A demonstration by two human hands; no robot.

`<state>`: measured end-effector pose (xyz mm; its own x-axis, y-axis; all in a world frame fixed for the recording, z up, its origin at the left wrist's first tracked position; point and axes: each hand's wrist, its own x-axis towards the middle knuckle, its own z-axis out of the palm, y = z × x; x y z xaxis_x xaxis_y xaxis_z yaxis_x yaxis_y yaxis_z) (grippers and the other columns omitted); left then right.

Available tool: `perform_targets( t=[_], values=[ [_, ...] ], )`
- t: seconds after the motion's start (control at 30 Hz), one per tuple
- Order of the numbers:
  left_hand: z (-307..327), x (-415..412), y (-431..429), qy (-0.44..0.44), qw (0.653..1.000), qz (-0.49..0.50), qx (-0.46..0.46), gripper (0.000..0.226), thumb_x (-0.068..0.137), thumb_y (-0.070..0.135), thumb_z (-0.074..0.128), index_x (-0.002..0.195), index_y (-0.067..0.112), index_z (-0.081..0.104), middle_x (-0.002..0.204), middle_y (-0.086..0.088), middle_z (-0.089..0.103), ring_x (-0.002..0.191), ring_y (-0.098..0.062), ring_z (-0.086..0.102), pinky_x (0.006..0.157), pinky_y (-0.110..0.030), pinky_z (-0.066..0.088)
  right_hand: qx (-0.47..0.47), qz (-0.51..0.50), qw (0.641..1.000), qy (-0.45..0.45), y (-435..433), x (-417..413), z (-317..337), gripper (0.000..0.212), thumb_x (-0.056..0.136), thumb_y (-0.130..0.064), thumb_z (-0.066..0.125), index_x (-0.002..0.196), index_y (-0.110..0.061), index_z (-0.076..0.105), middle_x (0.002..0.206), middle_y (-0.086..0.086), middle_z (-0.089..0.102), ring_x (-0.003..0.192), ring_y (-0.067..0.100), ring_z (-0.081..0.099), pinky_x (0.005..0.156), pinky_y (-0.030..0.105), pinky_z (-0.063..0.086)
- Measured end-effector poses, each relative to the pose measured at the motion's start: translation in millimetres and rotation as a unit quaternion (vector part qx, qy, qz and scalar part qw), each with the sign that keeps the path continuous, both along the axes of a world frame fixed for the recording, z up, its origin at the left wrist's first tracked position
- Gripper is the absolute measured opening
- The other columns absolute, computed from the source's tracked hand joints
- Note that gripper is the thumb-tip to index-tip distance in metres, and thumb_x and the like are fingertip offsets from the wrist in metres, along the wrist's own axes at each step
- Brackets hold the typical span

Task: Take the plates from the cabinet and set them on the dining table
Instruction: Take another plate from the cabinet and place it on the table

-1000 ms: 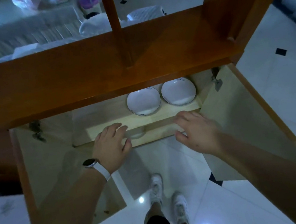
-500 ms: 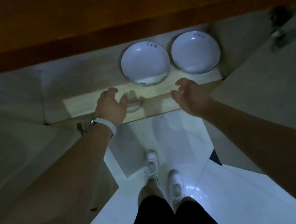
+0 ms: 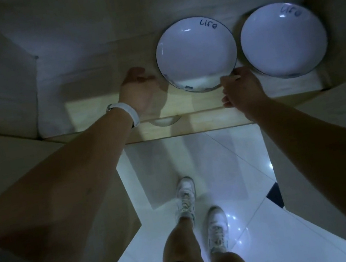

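Note:
Two white plates with thin dark rims and blue writing lie side by side on the lit cabinet shelf (image 3: 100,110): the left plate (image 3: 196,52) and the right plate (image 3: 283,38). My right hand (image 3: 240,90) is at the near right rim of the left plate, in the gap between the two plates, with its fingers curled on that rim. My left hand (image 3: 138,88), with a white wristband, hovers just left of the same plate, fingers loosely spread toward its edge without touching it.
Open cabinet doors (image 3: 326,129) flank me on both sides, leaving a narrow strip of glossy white floor tile (image 3: 194,157). A rounded white object (image 3: 165,122) shows below the shelf's front edge. My legs and white shoes (image 3: 187,196) stand below.
I have leaned in closer to the shelf. Both hands moved forward over the shelf edge; the right hand reached the left plate's rim and the left hand came near its left side.

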<state>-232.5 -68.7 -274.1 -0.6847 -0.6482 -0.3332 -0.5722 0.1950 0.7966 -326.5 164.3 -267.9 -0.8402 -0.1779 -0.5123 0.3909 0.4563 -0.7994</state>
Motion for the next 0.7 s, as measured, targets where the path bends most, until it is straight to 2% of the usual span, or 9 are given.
perform_targets(
  t=[0.1,0.2,0.27,0.33,0.4,0.43,0.5,0.57,0.7],
  values=[
    [-7.5,-18.5,-6.5,-0.017,0.999,-0.023,-0.033,0.049,0.09,0.026,0.062,0.135,0.014,0.048,0.104,0.003,0.055,0.09,-0.015,0.054,0.077,-0.022,0.041,-0.034,-0.011,0.999,0.016,-6.8,-12.9,-6.3,0.031,0.082,-0.032,0.061,0.103,-0.009,0.059,0.077,0.006,0.063,0.045,0.015,0.056,0.045,0.025,0.049],
    [-8.1,-35.7,-7.7,-0.018,0.999,-0.02,-0.048,0.049,0.086,0.03,0.063,0.131,0.015,0.05,0.096,0.004,0.057,0.089,-0.017,0.055,0.075,-0.023,0.038,-0.078,-0.016,0.997,0.024,-12.0,-18.2,-12.0,0.026,0.084,-0.029,0.063,0.101,-0.01,0.062,0.076,0.009,0.063,0.044,0.016,0.054,0.042,0.024,0.045],
    [-6.0,-47.4,-7.4,-0.01,0.998,-0.032,-0.047,0.04,0.086,0.031,0.063,0.122,0.016,0.055,0.097,0.001,0.058,0.088,-0.018,0.055,0.07,-0.024,0.038,-0.095,-0.031,0.995,0.019,-13.8,-19.2,-14.9,0.018,0.086,-0.026,0.063,0.102,-0.018,0.06,0.084,0.007,0.066,0.047,0.015,0.059,0.044,0.024,0.05],
    [-3.8,-58.9,-6.2,0.012,0.998,-0.063,-0.028,0.019,0.087,0.028,0.062,0.101,0.016,0.063,0.089,-0.002,0.062,0.081,-0.02,0.058,0.06,-0.022,0.039,-0.109,-0.038,0.993,0.021,-13.9,-20.3,-17.4,0.013,0.085,-0.02,0.062,0.097,-0.024,0.059,0.089,0.007,0.065,0.053,0.016,0.063,0.047,0.026,0.053],
    [-3.7,-66.7,-4.1,0.023,0.996,-0.088,-0.018,0.012,0.085,0.026,0.06,0.085,0.014,0.065,0.074,0.001,0.061,0.068,-0.014,0.058,0.047,-0.012,0.036,-0.109,-0.035,0.993,0.026,-13.6,-21.8,-20.5,0.018,0.084,-0.013,0.06,0.1,-0.022,0.061,0.093,0.007,0.065,0.059,0.02,0.065,0.049,0.027,0.054],
    [-4.4,-68.1,-2.8,0.023,0.996,-0.083,-0.011,0.012,0.085,0.023,0.06,0.088,0.012,0.065,0.074,0.003,0.06,0.067,-0.01,0.055,0.044,-0.008,0.034,-0.107,-0.032,0.993,0.027,-13.4,-22.8,-21.6,0.023,0.084,-0.01,0.059,0.104,-0.02,0.061,0.095,0.008,0.065,0.061,0.022,0.067,0.05,0.027,0.054],
    [-7.3,-66.9,-1.6,0.023,0.998,-0.066,0.003,0.019,0.084,0.014,0.061,0.102,0.009,0.065,0.084,-0.001,0.064,0.073,-0.014,0.057,0.05,-0.011,0.039,-0.112,-0.033,0.993,0.023,-13.4,-23.3,-23.0,0.031,0.083,-0.006,0.058,0.112,-0.017,0.06,0.1,0.008,0.065,0.069,0.023,0.068,0.051,0.028,0.055],
    [-8.6,-61.4,-0.6,0.023,0.997,-0.066,0.011,0.024,0.08,0.007,0.059,0.103,0.012,0.064,0.09,-0.004,0.066,0.079,-0.02,0.06,0.058,-0.022,0.044,-0.13,-0.046,0.99,0.014,-13.6,-20.2,-22.0,0.037,0.082,-0.001,0.056,0.113,-0.021,0.058,0.102,0.0,0.063,0.083,0.022,0.067,0.054,0.029,0.057],
    [-4.0,-42.3,3.0,0.054,0.996,-0.05,0.052,0.032,0.078,0.005,0.056,0.102,0.025,0.057,0.092,0.007,0.065,0.084,-0.013,0.063,0.068,-0.03,0.052,-0.145,-0.042,0.988,0.014,-9.5,-8.2,-14.1,0.049,0.079,0.001,0.054,0.119,-0.027,0.05,0.117,0.0,0.057,0.1,0.021,0.061,0.064,0.038,0.061]
  ],
)
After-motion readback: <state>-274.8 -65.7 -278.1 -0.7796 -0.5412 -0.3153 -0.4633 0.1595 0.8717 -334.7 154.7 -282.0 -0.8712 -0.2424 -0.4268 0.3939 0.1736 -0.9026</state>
